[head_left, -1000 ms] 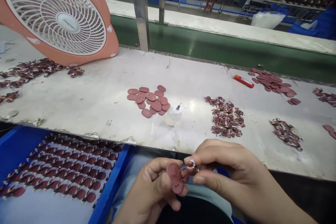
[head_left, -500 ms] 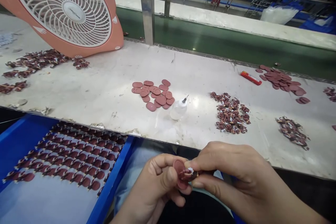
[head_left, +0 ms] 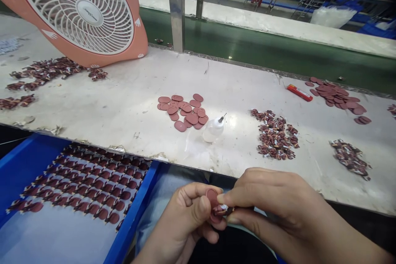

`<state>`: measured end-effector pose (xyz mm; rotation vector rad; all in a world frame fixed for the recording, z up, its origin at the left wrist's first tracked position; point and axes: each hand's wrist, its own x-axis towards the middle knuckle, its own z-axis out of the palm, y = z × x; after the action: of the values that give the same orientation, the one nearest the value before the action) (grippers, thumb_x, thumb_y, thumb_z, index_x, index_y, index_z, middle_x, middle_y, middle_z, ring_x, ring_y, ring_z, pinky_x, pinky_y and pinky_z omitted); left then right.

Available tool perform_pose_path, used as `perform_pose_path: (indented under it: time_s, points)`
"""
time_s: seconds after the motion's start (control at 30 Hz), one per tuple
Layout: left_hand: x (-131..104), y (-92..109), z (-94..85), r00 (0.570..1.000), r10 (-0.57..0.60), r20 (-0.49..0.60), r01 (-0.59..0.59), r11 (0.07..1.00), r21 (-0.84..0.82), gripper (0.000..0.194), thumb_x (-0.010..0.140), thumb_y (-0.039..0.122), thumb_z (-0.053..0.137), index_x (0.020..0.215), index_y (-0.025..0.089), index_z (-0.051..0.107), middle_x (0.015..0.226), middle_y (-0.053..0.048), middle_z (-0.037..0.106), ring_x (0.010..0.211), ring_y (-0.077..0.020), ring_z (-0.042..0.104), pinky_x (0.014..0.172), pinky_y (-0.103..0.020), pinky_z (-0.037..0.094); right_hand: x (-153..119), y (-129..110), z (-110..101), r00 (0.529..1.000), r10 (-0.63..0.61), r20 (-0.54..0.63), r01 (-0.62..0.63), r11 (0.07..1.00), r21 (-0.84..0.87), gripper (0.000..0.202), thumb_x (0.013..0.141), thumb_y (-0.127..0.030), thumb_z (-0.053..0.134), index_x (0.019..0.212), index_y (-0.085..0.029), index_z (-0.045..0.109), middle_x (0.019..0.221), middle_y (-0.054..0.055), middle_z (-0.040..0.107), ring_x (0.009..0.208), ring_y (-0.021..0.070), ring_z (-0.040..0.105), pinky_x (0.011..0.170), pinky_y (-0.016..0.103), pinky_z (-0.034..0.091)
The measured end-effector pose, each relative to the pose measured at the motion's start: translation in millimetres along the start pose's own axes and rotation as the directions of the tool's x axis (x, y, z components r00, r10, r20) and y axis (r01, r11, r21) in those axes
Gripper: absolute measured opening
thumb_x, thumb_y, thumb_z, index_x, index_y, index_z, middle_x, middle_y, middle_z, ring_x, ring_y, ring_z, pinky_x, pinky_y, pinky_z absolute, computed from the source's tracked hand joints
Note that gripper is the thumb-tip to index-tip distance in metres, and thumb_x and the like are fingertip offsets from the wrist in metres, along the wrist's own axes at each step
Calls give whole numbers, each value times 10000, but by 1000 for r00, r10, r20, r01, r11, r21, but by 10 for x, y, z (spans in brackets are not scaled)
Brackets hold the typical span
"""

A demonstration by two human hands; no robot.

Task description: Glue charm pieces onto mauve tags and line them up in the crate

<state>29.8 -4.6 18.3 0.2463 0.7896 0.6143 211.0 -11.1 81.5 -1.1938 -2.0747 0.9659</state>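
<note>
My left hand (head_left: 188,218) pinches a reddish-brown oval disc (head_left: 212,197) between thumb and fingers, just in front of the table edge. From the right, my right hand (head_left: 275,208) grips a small dark red and white piece (head_left: 222,209) with thumb and fingertips, pressed against the disc. Part of that piece is hidden by the fingers. Beyond my hands, a small clear bottle with a needle tip (head_left: 213,130) stands on the table, beside a loose pile of oval discs (head_left: 185,109). A cluster of small dark red pieces (head_left: 275,136) lies to the right of the bottle.
An orange fan (head_left: 89,12) leans at the back left. The blue tray (head_left: 130,214) at lower left holds rows of disc pieces. A red box-cutter-like item (head_left: 299,93), more discs (head_left: 337,95) and another dark cluster (head_left: 349,156) lie at right on the table (head_left: 139,78).
The view has shifted slightly, moving the table items a little to the right. My right fingertips sit slightly further over the disc, and both hands keep their hold.
</note>
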Motion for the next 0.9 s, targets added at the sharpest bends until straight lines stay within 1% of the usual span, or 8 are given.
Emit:
perform_pose_path:
  time_s: [0.07, 0.17, 0.23, 0.37, 0.47, 0.6, 0.8, 0.9]
  points:
    - [-5, 3, 4, 1000, 5, -11, -5, 1000, -12, 318, 592, 408, 879, 757, 156, 777, 574, 5, 696, 531, -75, 623, 457, -126, 474, 12, -11, -3, 1000, -29, -6, 29, 1000, -13, 148, 886, -61, 629, 893, -209, 632, 814, -46, 704, 700, 68, 629, 665, 139, 477]
    - [-29, 24, 30, 1000, 3, -26, -3, 1000, -23, 322, 584, 402, 883, 764, 158, 776, 569, 10, 695, 530, -69, 617, 479, -134, 471, 17, -12, -2, 998, -63, -9, 63, 998, -25, 189, 883, -51, 620, 970, -217, 641, 819, -31, 705, 698, 88, 626, 671, 164, 489]
    - [-48, 35, 44, 1000, 1, -22, -1, 1000, -24, 319, 577, 403, 884, 758, 164, 775, 577, 12, 703, 528, -69, 619, 487, -140, 471, 12, -5, 3, 998, -65, -9, 65, 998, -22, 229, 877, -50, 628, 1035, -215, 650, 820, -9, 704, 704, 100, 630, 663, 165, 500]
    - [-69, 32, 33, 1000, 6, 9, -6, 1000, -5, 341, 548, 418, 889, 755, 175, 771, 585, 3, 713, 524, -83, 621, 486, -156, 461, -19, 17, 30, 998, -56, -6, 56, 998, -22, 248, 876, -71, 637, 1076, -216, 657, 864, 25, 713, 725, 121, 644, 685, 173, 528]
    - [-66, 21, 3, 1000, -11, 11, 11, 1000, 20, 363, 538, 440, 886, 749, 175, 756, 554, 11, 688, 499, -77, 593, 497, -164, 449, -50, 31, 51, 999, -47, -10, 47, 999, -27, 228, 887, -89, 633, 1064, -230, 661, 865, 28, 719, 721, 127, 650, 700, 186, 539]
    - [-50, 17, -15, 1000, -16, 12, 15, 999, 36, 369, 543, 455, 883, 703, 156, 739, 519, 17, 657, 465, -51, 557, 492, -144, 420, -61, 24, 61, 998, -59, -9, 59, 998, 26, 291, 873, -47, 633, 1088, -242, 643, 874, 6, 723, 744, 111, 649, 722, 173, 525]
    - [-73, 22, 17, 999, 33, -13, -33, 999, 6, 340, 558, 419, 887, 726, 158, 748, 581, 4, 701, 519, -78, 614, 486, -152, 447, -6, -20, 55, 998, -61, -20, 61, 998, -1, 283, 870, -40, 637, 1086, -222, 643, 826, -1, 702, 714, 104, 628, 658, 169, 498]
    - [-88, 22, 27, 999, 45, -9, -45, 999, 3, 326, 564, 416, 883, 732, 167, 756, 596, 8, 711, 525, -77, 620, 495, -154, 457, 16, -32, 51, 998, -62, -19, 62, 998, 15, 268, 866, -26, 636, 1053, -219, 655, 829, -6, 707, 717, 96, 631, 663, 160, 492]
